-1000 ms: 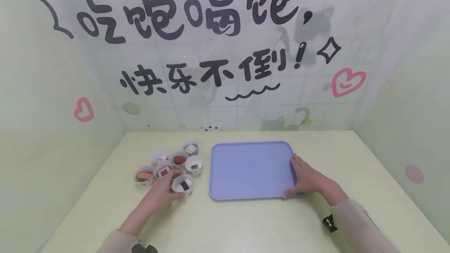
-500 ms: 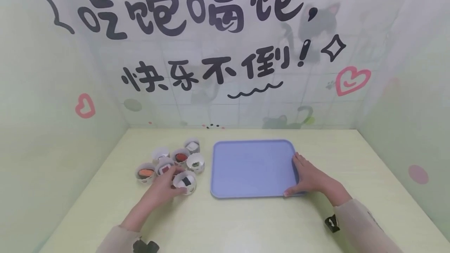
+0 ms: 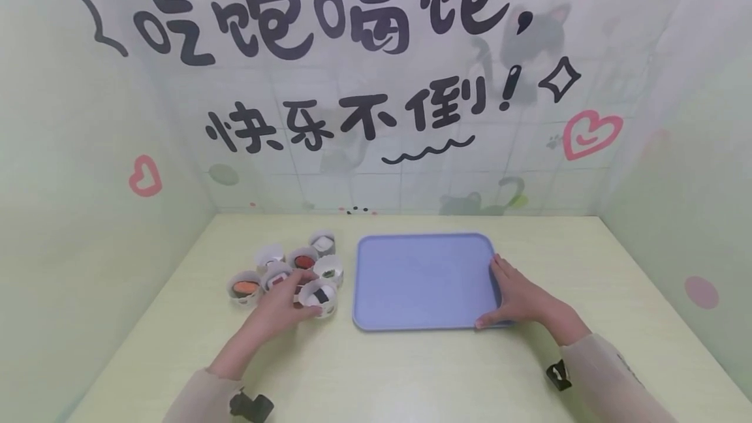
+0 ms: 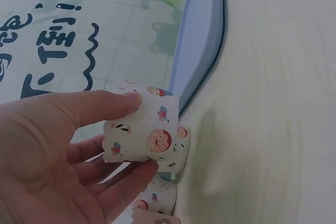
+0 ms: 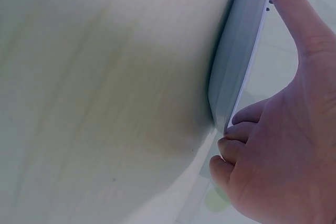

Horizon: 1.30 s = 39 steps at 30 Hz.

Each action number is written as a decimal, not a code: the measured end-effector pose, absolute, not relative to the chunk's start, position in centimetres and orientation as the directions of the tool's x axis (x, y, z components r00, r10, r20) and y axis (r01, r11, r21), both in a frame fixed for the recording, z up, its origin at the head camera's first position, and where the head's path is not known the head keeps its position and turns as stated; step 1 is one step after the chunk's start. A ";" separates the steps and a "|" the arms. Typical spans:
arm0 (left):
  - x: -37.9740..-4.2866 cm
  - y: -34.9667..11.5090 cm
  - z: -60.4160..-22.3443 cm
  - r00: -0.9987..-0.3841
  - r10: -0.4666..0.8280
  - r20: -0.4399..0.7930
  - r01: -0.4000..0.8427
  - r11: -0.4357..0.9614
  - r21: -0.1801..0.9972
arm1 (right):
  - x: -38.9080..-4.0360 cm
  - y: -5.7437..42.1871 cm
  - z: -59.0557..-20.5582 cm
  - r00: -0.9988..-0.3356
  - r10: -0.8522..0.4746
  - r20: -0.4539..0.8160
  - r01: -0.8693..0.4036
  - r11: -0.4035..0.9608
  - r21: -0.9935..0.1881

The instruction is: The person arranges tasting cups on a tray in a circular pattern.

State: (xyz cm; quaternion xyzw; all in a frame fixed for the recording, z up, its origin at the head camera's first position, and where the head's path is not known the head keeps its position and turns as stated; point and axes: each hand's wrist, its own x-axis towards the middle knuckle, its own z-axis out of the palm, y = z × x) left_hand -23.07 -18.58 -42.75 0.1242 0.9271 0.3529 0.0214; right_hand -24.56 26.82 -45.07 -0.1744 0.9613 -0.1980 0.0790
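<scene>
My left hand (image 3: 273, 309) holds a paper baking cup (image 4: 142, 124) printed with doughnuts, thumb on one side and fingers on the other. Inside the cup lies a white sushi piece (image 3: 320, 295) with a black band. Close behind stand more cups: one with orange-topped sushi (image 3: 243, 289), one with red-topped sushi (image 3: 303, 262), one with a green-flecked filling (image 3: 328, 273). On the other side my right hand (image 3: 523, 296) rests at the right edge of a blue tray (image 3: 423, 282). Its thumb touches the near rim and its fingers lie along the side.
Another cup (image 3: 322, 243) with a white piece stands at the back of the cluster. The pale wooden table (image 3: 376, 371) extends in front of the tray. A printed back wall (image 3: 399, 188) and side walls enclose the table.
My left hand has shifted the cup a little to the right and away from me, toward the tray. My right hand keeps its place on the tray. The head view has tilted slightly.
</scene>
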 end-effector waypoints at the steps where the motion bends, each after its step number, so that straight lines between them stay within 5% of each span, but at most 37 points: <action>1: -23.1 -18.5 -42.7 -0.968 0.246 0.047 0.214 0.717 0.663 | -24.6 26.8 -45.1 -0.926 -0.367 -0.082 -0.305 0.860 -0.409; 39: -26.4 -11.7 -42.1 -0.948 0.293 0.123 0.284 0.605 0.744 | -24.7 26.7 -44.7 -0.915 -0.391 -0.103 -0.330 0.870 -0.366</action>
